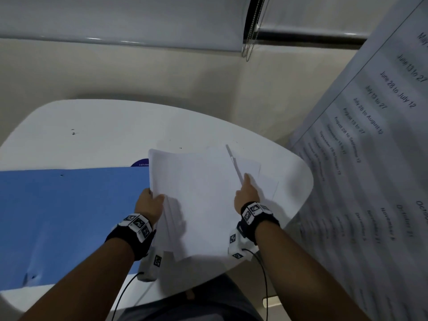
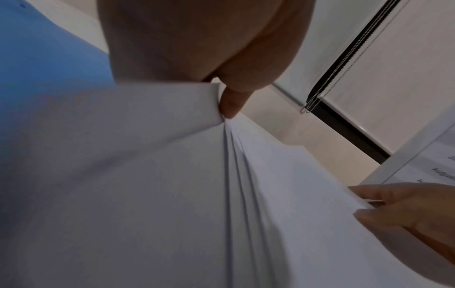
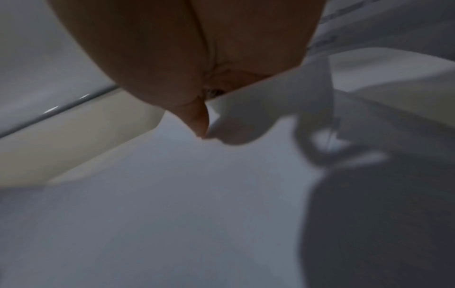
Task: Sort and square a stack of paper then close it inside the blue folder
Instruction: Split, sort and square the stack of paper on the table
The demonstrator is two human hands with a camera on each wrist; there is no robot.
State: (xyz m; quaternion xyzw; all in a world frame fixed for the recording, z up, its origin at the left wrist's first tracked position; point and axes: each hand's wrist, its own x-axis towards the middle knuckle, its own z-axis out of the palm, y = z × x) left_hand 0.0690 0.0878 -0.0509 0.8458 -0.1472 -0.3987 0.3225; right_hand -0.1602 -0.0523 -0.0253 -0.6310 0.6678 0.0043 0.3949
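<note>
A loose stack of white paper (image 1: 199, 193) is held just above the white table, its sheets fanned and uneven. My left hand (image 1: 150, 202) grips the stack's left edge, thumb on top; the left wrist view shows the thumb (image 2: 231, 105) pressing the fanned sheets (image 2: 172, 175). My right hand (image 1: 246, 193) pinches the stack's right edge, thumb on top, fingers hidden under the sheets; the right wrist view shows its thumb (image 3: 197, 120) against the paper edge (image 3: 258, 93). The open blue folder (image 1: 69, 216) lies flat on the table to the left of the stack.
The white rounded table (image 1: 92, 135) ends close on the right and near sides. A large printed sheet with dates (image 1: 370, 158) hangs at the right. A wall and window blinds with a bead chain (image 1: 250, 42) lie beyond. Cables trail from both wrists.
</note>
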